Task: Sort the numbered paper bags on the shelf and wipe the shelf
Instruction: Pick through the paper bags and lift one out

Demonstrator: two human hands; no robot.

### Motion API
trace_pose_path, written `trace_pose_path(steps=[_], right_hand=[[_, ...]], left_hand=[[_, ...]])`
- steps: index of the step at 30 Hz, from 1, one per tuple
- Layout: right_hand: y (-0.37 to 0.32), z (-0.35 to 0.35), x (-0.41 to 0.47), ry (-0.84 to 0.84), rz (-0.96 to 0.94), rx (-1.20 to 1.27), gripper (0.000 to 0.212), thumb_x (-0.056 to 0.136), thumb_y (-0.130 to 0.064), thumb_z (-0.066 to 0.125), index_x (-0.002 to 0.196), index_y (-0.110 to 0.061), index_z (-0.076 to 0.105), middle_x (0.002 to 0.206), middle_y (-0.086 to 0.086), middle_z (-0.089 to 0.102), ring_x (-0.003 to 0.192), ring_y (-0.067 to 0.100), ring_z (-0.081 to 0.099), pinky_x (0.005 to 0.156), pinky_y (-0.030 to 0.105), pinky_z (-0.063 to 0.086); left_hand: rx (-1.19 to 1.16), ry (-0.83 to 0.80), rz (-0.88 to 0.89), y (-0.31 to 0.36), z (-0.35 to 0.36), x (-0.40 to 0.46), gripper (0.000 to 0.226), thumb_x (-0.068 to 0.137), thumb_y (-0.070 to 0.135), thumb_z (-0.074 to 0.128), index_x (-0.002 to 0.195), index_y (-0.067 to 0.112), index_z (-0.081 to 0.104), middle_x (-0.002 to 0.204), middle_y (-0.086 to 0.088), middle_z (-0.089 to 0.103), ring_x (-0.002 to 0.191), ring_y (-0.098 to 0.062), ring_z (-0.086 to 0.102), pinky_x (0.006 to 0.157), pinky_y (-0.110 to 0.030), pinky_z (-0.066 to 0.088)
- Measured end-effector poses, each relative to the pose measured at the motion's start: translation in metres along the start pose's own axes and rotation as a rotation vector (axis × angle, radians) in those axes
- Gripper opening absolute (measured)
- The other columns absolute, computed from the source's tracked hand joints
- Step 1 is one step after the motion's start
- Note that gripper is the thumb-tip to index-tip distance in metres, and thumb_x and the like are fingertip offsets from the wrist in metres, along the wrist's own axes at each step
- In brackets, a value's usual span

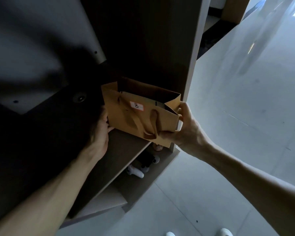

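A brown paper bag (126, 116) with a white label reading 8 and flat brown handles stands open-topped at the right end of a dark shelf board (124, 147). My right hand (182, 128) grips its right side edge, thumb on the front and fingers round the fold. My left hand (100, 130) lies against the bag's left side; its fingers are hidden behind the bag in shadow. The bag's lower right corner juts past the shelf's front edge.
A pale upright side panel (194, 53) bounds the shelf on the right. Below the board, a lower shelf holds white and black gadgets (143, 166). Pale tiled floor (228, 116) spreads to the right. White shoe tips (225, 233) show at the bottom.
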State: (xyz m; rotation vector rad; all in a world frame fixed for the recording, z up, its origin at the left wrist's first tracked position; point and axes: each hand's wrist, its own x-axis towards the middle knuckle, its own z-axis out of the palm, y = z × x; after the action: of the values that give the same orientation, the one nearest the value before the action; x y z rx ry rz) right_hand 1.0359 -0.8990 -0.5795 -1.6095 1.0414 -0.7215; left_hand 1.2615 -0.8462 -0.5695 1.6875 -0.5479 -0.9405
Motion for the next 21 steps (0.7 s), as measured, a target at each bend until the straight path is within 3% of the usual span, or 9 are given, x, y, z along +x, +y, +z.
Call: trace_pose_path(steps=[3,7,10,12,16,19,21], right_hand=[[0.004,0.0,-0.005,-0.051,-0.047,-0.078,0.081,0.07,-0.024,0.086,0.131,-0.037,0.033,0.125,-0.008,0.048,0.107,0.019,0.057,0.07,0.04,0.062],[0.009,-0.005,-0.012,-0.091,-0.067,-0.111,0.099,0.067,-0.026,0.087,0.142,-0.039,0.023,0.136,-0.007,0.042,0.121,0.015,0.047,0.086,0.031,0.055],[0.01,-0.007,-0.021,-0.04,-0.028,-0.099,0.092,0.067,-0.025,0.089,0.132,-0.047,0.026,0.132,-0.01,0.04,0.117,0.005,0.045,0.073,0.012,0.051],[0.01,-0.006,-0.028,0.038,0.0,-0.117,0.075,0.071,-0.023,0.086,0.119,-0.043,0.032,0.122,-0.009,0.042,0.108,0.005,0.048,0.066,0.008,0.05],[0.013,0.004,-0.032,0.03,-0.109,-0.266,0.046,0.081,-0.017,0.077,0.113,-0.019,0.044,0.114,-0.001,0.051,0.092,0.006,0.052,0.066,0.006,0.047],[0.013,0.008,-0.021,-0.007,-0.161,-0.362,0.044,0.084,-0.017,0.072,0.117,-0.016,0.043,0.116,0.0,0.052,0.09,0.012,0.053,0.058,0.012,0.043],[0.013,0.005,-0.009,-0.001,-0.163,-0.348,0.046,0.084,-0.016,0.072,0.119,-0.017,0.041,0.116,0.001,0.051,0.091,0.016,0.055,0.06,0.014,0.041]], left_hand=[[0.041,0.092,-0.035,-0.01,-0.004,-0.003,0.047,0.103,0.044,0.027,0.139,0.02,0.045,0.136,-0.002,0.051,0.129,-0.02,0.046,0.11,-0.034,0.034],[0.155,0.202,-0.005,-0.019,-0.012,-0.006,0.048,0.098,0.051,0.038,0.133,0.02,0.048,0.124,-0.001,0.056,0.119,-0.019,0.054,0.099,-0.036,0.042],[0.133,0.332,0.023,-0.02,-0.009,-0.009,0.037,0.096,0.044,0.049,0.124,0.02,0.046,0.114,-0.005,0.056,0.094,-0.017,0.059,0.083,-0.033,0.048],[-0.021,0.262,-0.038,-0.021,-0.002,-0.01,0.035,0.099,0.038,0.046,0.126,0.016,0.046,0.117,-0.011,0.055,0.087,-0.017,0.06,0.074,-0.03,0.05],[-0.119,0.12,-0.091,-0.022,0.007,0.0,0.039,0.102,0.029,0.042,0.137,0.012,0.044,0.125,-0.018,0.057,0.099,-0.023,0.064,0.074,-0.029,0.051],[-0.1,0.059,-0.089,-0.017,0.013,0.009,0.041,0.102,0.026,0.041,0.14,0.01,0.041,0.128,-0.019,0.056,0.096,-0.02,0.064,0.075,-0.028,0.051],[-0.085,0.034,-0.07,-0.011,0.017,0.018,0.04,0.102,0.024,0.042,0.139,0.01,0.041,0.127,-0.019,0.055,0.096,-0.02,0.063,0.08,-0.03,0.052]])
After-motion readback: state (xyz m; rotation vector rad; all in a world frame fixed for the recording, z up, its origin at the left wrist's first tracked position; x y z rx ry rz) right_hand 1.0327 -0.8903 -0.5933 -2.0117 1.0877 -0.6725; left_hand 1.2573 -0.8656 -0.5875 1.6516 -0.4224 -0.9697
